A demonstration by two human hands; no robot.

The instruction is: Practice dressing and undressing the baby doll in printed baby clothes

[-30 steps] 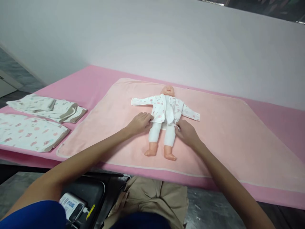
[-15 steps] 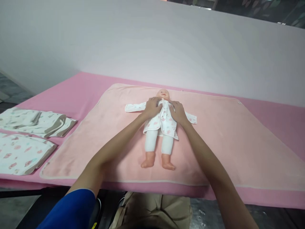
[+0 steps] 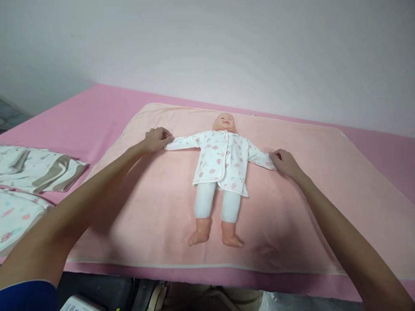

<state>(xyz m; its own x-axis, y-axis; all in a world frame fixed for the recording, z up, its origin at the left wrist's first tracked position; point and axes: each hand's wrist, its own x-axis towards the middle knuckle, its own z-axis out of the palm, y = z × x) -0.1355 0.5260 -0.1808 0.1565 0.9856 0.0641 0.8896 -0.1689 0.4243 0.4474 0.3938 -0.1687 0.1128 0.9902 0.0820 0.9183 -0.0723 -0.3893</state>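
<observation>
A baby doll (image 3: pixel 202 199) lies on its back on a pale pink mat (image 3: pixel 145 216), head toward the wall and bare feet toward me. It wears a white baby jacket (image 3: pixel 214 157) with small pink prints, its front panels overlapping over the chest. Both sleeves stretch out sideways. At the left sleeve's cuff, my left hand (image 3: pixel 158 139) pinches the fabric between thumb and fingers. My right hand (image 3: pixel 284 162) closes on the end of the other sleeve. No doll hands show beyond the cuffs.
Folded printed baby clothes (image 3: pixel 42 170) lie at the left on the pink table cover (image 3: pixel 87 108), with another folded printed piece (image 3: pixel 19 216) nearer me. A pale wall (image 3: pixel 207 56) rises behind the table. Below the front edge a dark chair-like object (image 3: pixel 97 287) shows.
My hands have moved outward from the doll's chest to the two sleeve ends and closed on them. The jacket front now lies overlapped, and the view has shifted closer.
</observation>
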